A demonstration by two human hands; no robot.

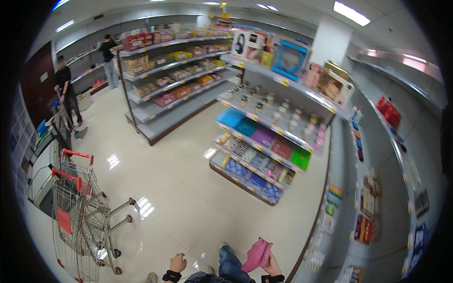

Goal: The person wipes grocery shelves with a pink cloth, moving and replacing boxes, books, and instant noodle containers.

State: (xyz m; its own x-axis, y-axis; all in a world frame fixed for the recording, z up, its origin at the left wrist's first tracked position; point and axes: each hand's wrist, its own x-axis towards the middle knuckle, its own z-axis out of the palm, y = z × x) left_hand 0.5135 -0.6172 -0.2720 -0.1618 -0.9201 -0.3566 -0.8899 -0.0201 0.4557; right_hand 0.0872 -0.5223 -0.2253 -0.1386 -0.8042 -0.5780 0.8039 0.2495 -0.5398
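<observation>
In my right hand [271, 266] is a pink cloth [258, 254], gripped at its right side and hanging folded over the floor. My left hand [178, 263] hangs at the bottom, to the left of my jeans, with its fingers loosely curled and nothing seen in it; how far they close is hard to tell. Both wrists wear black bands. Ahead of me stands a shelf unit [269, 155] with boxed headphones [241, 44] on top, small jars [260, 106] below, and coloured folded goods lower down.
Shopping carts [79, 212] with red handles stand at the left. A long wall shelf [357, 198] runs along the right. Another shelf unit [177, 78] holds packaged goods. One person [64, 85] holds a pole at the far left; another person [108, 60] stands at back shelves.
</observation>
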